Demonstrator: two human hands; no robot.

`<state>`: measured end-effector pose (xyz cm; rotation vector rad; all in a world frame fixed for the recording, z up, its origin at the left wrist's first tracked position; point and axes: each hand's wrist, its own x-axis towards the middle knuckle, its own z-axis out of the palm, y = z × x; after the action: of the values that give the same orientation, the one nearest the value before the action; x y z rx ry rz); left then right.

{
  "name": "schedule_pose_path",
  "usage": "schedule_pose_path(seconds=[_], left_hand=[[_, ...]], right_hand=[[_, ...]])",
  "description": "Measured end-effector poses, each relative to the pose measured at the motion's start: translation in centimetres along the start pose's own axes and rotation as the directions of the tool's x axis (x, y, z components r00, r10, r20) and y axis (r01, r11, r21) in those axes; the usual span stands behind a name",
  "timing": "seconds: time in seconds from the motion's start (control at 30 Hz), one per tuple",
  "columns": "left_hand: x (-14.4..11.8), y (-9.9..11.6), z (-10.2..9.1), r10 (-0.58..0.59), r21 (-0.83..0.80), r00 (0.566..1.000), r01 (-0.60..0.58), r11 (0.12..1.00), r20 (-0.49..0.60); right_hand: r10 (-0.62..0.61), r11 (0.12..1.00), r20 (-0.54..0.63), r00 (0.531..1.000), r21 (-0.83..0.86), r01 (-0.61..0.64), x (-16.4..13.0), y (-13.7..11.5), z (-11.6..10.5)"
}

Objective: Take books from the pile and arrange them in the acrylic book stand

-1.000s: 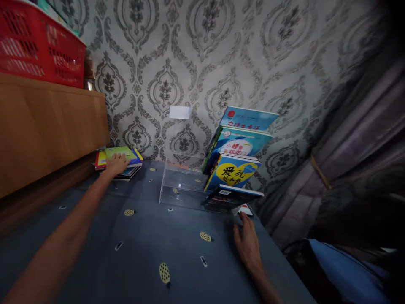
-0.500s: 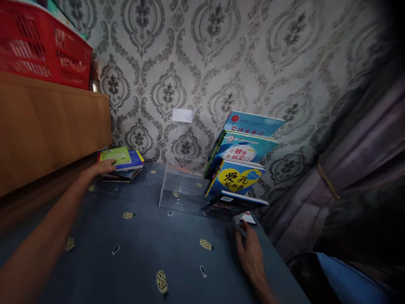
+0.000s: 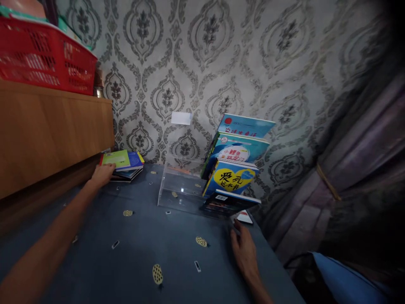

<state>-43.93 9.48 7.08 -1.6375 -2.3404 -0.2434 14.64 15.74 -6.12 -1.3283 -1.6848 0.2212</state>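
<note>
At the left, my left hand [image 3: 103, 174] is closed over the near left corner of a green book [image 3: 117, 158]. That book lies on top of a small stack with a blue book [image 3: 135, 159] and darker ones below. How many books its fingers take in is hidden. My right hand [image 3: 245, 249] rests low at the right, thumb and fingers apart and nothing between them. Its fingertips are close to the front of a clear stepped rack [image 3: 169, 198]. Several books lean in the rack's right side: a dark book [image 3: 229, 204] in front, a blue book with a yellow heart [image 3: 230, 177], then light-blue ones [image 3: 249, 126] behind.
A wooden cabinet [image 3: 57, 131] carrying a red basket [image 3: 47, 57] stands at the left. The dark blue patterned cloth [image 3: 133, 261] covers the surface. A white-faced flat object [image 3: 245, 217] lies beside the rack. Curtains [image 3: 303, 219] hang at the right; patterned wallpaper [image 3: 167, 97] is behind.
My view has shifted slightly. My left hand has drawn a little back toward the near edge of the stack. My right hand stays by the rack's front; the books keep their places.
</note>
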Motion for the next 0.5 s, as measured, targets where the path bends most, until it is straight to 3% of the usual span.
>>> schedule_pose_path(seconds=[0.27,0.5], left_hand=[[-6.7,2.0,-1.9,0.007,0.159,1.0,-0.011,0.987,0.023],[-13.6,5.2,-1.4,0.069,0.206,0.994,-0.086,0.975,0.086]], right_hand=[[-0.059,0.997,0.041,0.997,0.049,0.057,0.1,-0.4,0.1],[-0.062,0.997,0.054,0.997,0.057,0.059,-0.2,-1.1,0.1]])
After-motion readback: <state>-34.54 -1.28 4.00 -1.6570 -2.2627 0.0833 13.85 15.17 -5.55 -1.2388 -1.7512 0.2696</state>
